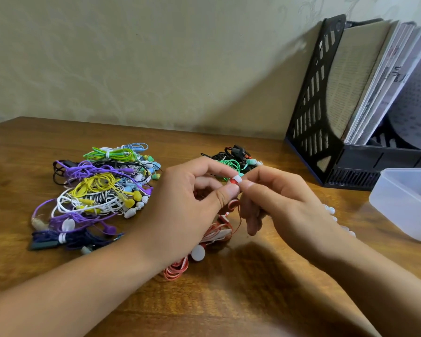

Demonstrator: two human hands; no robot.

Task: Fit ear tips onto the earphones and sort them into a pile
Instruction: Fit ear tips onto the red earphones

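1. Pale patterned wallpaper backs a brown wood-grain table (229, 300) whose far edge meets the wall.
2. Above the middle of the table, the left hand (187, 203) pinches a small red earbud (233, 181) between thumb and forefinger; its other fingers are curled underneath.
3. The right hand (284, 203) meets it fingertip to fingertip, thumb and forefinger closed on a white, soft-looking ear tip (238, 179) seated at the earbud's end. Both grips are clamped tight, with no gap showing.
4. The earbud's short axis runs roughly left to right, the tipped end towards the right hand.
5. Its flat red-and-white cable (178, 271) hangs from the hands and coils on the table beneath the left wrist, with a round white piece (197, 252) among the loops.
6. A big pile of bundled earphones (100, 188), in purple, yellow, green, blue and white cords, lies towards the table's left edge.
7. A smaller tangle (233, 156) of black, green and red cords sits near the far edge, behind the hands.
8. Loose white ear tips (329, 210) lie just beyond the right hand.
9. A translucent plastic box (404, 205) stands at the right edge, and a black perforated file holder (311, 113) with papers stands in the far right corner.
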